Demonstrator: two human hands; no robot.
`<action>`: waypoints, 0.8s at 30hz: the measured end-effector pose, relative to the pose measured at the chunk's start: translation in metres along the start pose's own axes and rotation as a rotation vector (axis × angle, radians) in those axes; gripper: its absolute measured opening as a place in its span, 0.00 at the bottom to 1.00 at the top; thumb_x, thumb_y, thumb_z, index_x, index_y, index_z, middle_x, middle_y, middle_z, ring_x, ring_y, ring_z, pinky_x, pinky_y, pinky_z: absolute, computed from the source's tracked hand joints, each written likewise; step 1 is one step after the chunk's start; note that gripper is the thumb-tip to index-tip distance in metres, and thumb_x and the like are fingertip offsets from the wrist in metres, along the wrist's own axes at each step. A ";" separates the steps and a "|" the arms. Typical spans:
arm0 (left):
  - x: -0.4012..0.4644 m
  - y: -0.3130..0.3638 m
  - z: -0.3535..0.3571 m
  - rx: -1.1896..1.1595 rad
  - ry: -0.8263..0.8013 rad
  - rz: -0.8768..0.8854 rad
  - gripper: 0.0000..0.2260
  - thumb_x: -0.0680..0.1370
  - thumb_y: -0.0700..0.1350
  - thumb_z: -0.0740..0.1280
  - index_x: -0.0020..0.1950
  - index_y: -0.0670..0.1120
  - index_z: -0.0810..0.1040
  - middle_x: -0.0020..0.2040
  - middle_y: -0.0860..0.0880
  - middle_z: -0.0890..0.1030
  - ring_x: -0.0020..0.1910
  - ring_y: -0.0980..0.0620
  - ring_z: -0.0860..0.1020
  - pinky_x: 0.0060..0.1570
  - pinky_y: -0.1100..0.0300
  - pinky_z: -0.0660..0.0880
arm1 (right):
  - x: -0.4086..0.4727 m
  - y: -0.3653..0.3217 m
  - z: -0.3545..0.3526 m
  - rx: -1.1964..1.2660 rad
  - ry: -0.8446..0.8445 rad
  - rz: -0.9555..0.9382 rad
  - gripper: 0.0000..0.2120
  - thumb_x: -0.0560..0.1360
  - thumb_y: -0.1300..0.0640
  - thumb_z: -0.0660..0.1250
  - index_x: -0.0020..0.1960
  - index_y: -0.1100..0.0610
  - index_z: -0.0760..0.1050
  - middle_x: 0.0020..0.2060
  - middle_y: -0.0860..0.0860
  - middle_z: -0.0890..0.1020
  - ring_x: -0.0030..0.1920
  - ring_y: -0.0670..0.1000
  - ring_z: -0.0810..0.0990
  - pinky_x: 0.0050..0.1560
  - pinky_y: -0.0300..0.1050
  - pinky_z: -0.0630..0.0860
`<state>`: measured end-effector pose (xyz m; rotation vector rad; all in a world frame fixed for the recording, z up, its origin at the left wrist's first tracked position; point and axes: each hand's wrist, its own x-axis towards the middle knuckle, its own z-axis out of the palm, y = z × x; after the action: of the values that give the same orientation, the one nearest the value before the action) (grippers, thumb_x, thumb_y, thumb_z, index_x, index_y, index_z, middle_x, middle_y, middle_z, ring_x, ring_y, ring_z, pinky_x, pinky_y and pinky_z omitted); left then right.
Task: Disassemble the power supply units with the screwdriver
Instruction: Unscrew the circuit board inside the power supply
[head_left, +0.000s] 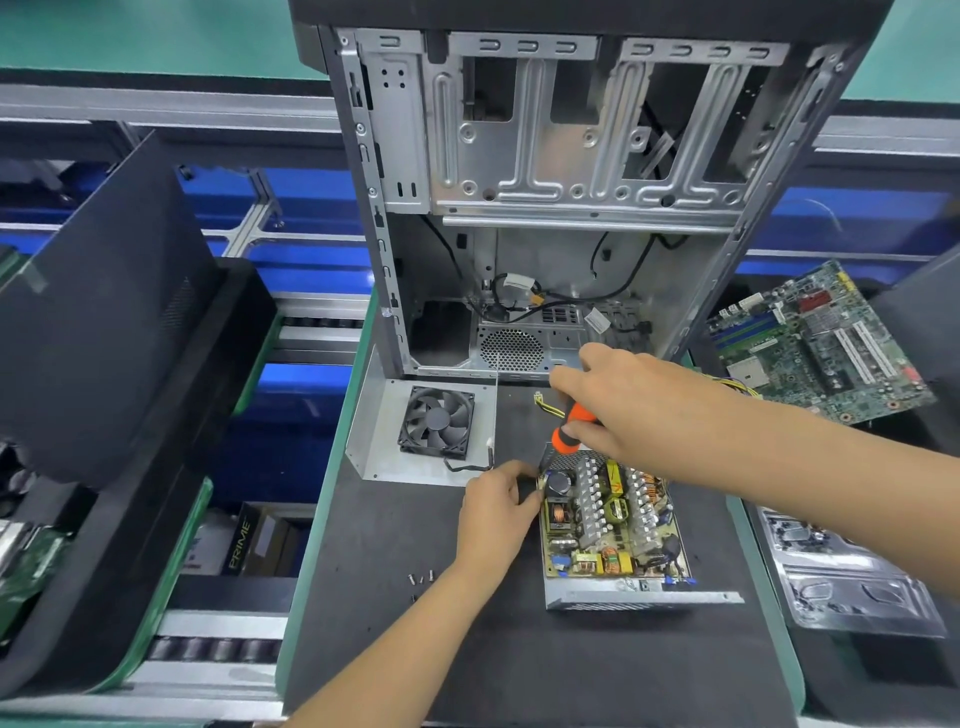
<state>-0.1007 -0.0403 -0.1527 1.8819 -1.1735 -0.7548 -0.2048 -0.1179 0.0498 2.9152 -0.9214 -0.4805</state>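
Nearest the camera, loose screws (422, 578) lie on the dark mat (395, 644) beside the person's left forearm, which suggests several fasteners are already out. The open power supply unit (613, 535) sits on the mat just right of centre, its lid off and its circuit board (597, 519) exposed in the metal tray.

The left hand (496, 519) presses against the unit's left far corner, fingers curled and pinching the tray edge or something small there; what exactly it pinches cannot be told. The right hand (618, 405) reaches over the far end of the unit, fingers wrapped round the orange handle of the screwdriver (566, 431), whose tip points down into that same corner but is hidden.

The step in hand appears to be undoing a screw that holds the board in the tray. The next move probably calls for steady downward pressure and a braced tray, since the unit could slide on the mat.

Just beyond, the removed cover with its fan (438, 422) lies left of the screwdriver, near the left hand. The open computer case (545, 208) stands upright at the mat's far edge, close behind the right hand, leaving little room to swing the handle backward. A motherboard (815, 343) lies to the right, well apart. Free mat remains toward the camera.
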 end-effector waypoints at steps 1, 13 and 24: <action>0.000 0.000 0.000 0.004 -0.001 0.000 0.06 0.75 0.45 0.71 0.51 0.49 0.82 0.25 0.53 0.65 0.26 0.56 0.65 0.31 0.60 0.64 | 0.000 0.000 0.000 -0.005 -0.004 0.001 0.12 0.80 0.47 0.59 0.57 0.54 0.65 0.42 0.50 0.63 0.33 0.51 0.66 0.30 0.43 0.61; 0.000 0.000 0.000 0.003 -0.014 0.000 0.04 0.75 0.43 0.71 0.49 0.49 0.81 0.25 0.54 0.66 0.26 0.57 0.66 0.30 0.63 0.64 | -0.001 -0.002 -0.002 0.010 -0.019 -0.001 0.12 0.80 0.47 0.59 0.58 0.54 0.66 0.44 0.50 0.64 0.34 0.52 0.68 0.34 0.44 0.65; 0.002 -0.001 0.000 0.017 -0.016 -0.007 0.07 0.75 0.43 0.71 0.52 0.48 0.82 0.25 0.53 0.66 0.26 0.56 0.65 0.33 0.59 0.66 | -0.002 -0.003 -0.003 -0.004 -0.018 0.012 0.11 0.80 0.48 0.59 0.57 0.55 0.66 0.44 0.51 0.64 0.35 0.53 0.67 0.35 0.46 0.65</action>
<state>-0.0995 -0.0414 -0.1533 1.8981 -1.1870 -0.7682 -0.2037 -0.1150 0.0532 2.9052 -0.9382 -0.5076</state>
